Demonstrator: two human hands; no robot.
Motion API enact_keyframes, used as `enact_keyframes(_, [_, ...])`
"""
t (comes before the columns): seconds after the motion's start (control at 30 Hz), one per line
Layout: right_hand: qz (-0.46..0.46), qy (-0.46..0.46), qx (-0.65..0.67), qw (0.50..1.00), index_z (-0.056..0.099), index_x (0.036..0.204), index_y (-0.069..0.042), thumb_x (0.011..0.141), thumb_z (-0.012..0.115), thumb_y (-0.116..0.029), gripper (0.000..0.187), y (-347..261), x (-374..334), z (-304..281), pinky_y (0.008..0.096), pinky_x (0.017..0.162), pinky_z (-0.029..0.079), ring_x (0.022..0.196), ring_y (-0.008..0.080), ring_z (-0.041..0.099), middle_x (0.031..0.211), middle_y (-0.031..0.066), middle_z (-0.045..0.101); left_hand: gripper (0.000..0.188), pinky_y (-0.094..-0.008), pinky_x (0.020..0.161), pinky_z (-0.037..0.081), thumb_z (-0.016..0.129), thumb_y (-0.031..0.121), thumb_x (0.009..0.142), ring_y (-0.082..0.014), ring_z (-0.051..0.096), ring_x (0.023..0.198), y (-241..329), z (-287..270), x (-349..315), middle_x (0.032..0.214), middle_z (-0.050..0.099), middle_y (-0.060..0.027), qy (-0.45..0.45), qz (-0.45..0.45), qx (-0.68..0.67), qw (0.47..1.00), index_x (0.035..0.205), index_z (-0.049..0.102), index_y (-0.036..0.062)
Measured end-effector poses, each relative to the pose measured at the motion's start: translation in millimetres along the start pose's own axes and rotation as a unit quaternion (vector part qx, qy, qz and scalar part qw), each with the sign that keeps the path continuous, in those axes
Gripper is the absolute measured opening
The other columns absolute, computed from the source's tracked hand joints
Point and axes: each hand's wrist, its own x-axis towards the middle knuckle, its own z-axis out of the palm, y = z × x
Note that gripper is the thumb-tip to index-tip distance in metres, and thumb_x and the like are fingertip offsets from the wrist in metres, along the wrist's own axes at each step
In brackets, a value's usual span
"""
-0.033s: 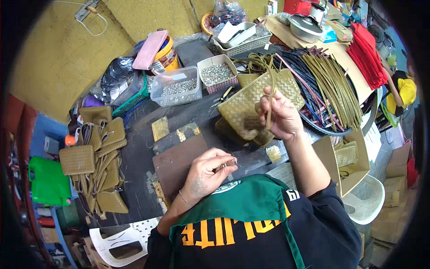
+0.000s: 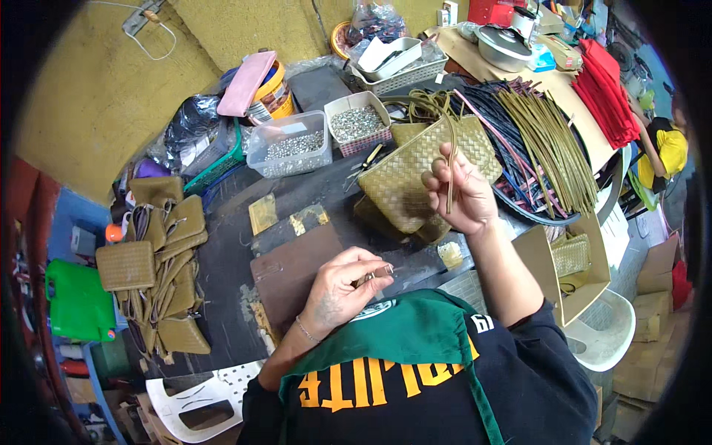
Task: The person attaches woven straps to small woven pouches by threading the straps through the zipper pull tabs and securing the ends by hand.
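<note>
Pinched in my right hand point(image 2: 469, 194) is a narrow olive strap point(image 2: 451, 133), which arcs up from the pile behind and hangs with its end below my fingers. My left hand point(image 2: 343, 288) is closed near my chest, fingertips pressed around a small shiny metal piece point(image 2: 389, 268) that is mostly hidden. Behind the strap lies an olive woven pouch point(image 2: 393, 182), with more olive pieces under and beside it. A brown flat board point(image 2: 293, 263) rests on the dark table point(image 2: 230, 297) beside my left hand.
Olive woven pouches point(image 2: 126, 265) with straps are heaped at the left. Farther back stand a clear tub point(image 2: 278, 167) and a basket point(image 2: 363, 141) of small metal parts. Olive strips point(image 2: 549, 148) fill a round tray at right, near an open carton point(image 2: 545, 271). Another person point(image 2: 667, 152) sits far right.
My right fingers have shifted slightly on the strap, and its end now hangs straighter below them. My left hand stays nearly where it was.
</note>
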Motion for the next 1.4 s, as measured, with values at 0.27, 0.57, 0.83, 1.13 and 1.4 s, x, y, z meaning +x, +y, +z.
enact_keyframes(0.27, [0.080, 0.351, -0.084, 0.929, 0.044, 0.100, -0.013, 0.089, 0.038, -0.025, 0.017, 16.6, -69.8, 28.5, 0.0196, 0.038, 0.024, 0.041, 0.0066, 0.027, 0.054, -0.0039, 0.031, 0.016, -0.0230, 0.063, 0.044, 0.065, 0.007, 0.071, -0.0140, 0.055, 0.071, -0.7, 0.2, -3.2, 0.078, 0.058, -0.0080, 0.017, -0.031, -0.030, 0.999, 0.084, 0.062, -0.0009])
enact_keyframes(0.57, [0.138, 0.324, -0.060, 0.934, 0.050, 0.099, -0.003, 0.088, 0.038, -0.023, 0.026, 30.3, -89.6, 15.0, 0.0221, 0.042, 0.030, 0.043, 0.0096, 0.035, 0.055, 0.0003, 0.039, 0.019, -0.0221, 0.063, 0.043, 0.064, 0.008, 0.071, -0.0129, 0.054, 0.071, 2.0, 6.1, -0.8, 0.078, 0.057, -0.0075, 0.018, -0.019, 0.025, 0.999, 0.087, 0.061, -0.0022])
enact_keyframes(0.83, [0.059, 0.323, -0.218, 0.919, 0.051, 0.104, -0.001, 0.088, 0.038, -0.021, 0.029, 47.3, -92.6, 1.9, 0.0193, 0.043, 0.031, 0.046, 0.0079, 0.037, 0.058, -0.0001, 0.043, 0.019, -0.0228, 0.066, 0.043, 0.064, 0.006, 0.071, -0.0139, 0.054, 0.074, 5.4, 6.6, -0.3, 0.080, 0.058, -0.0080, 0.013, -0.033, 0.041, 0.999, 0.088, 0.061, -0.0021])
enact_keyframes(1.13, [0.048, 0.322, -0.228, 0.918, 0.052, 0.104, 0.000, 0.088, 0.037, -0.021, 0.030, 50.3, -93.0, 3.1, 0.0186, 0.044, 0.031, 0.047, 0.0079, 0.037, 0.058, 0.0002, 0.043, 0.014, -0.0248, 0.070, 0.043, 0.060, 0.007, 0.075, -0.0162, 0.055, 0.078, -7.5, 4.6, -3.1, 0.083, 0.058, -0.0096, 0.011, -0.030, -0.028, 0.999, 0.084, 0.062, -0.0036])
enact_keyframes(1.4, [0.072, 0.236, -0.176, 0.953, 0.051, 0.101, 0.001, 0.078, 0.050, -0.008, 0.024, 37.8, -80.1, 12.0, 0.0186, 0.055, 0.035, 0.059, 0.0086, 0.044, 0.067, 0.0023, 0.049, 0.024, -0.0269, 0.076, 0.039, 0.038, 0.007, 0.082, -0.0189, 0.051, 0.084, -2.9, -1.6, 4.0, 0.086, 0.053, -0.0106, -0.069, -0.061, -0.044, 0.995, 0.090, 0.058, -0.0039])
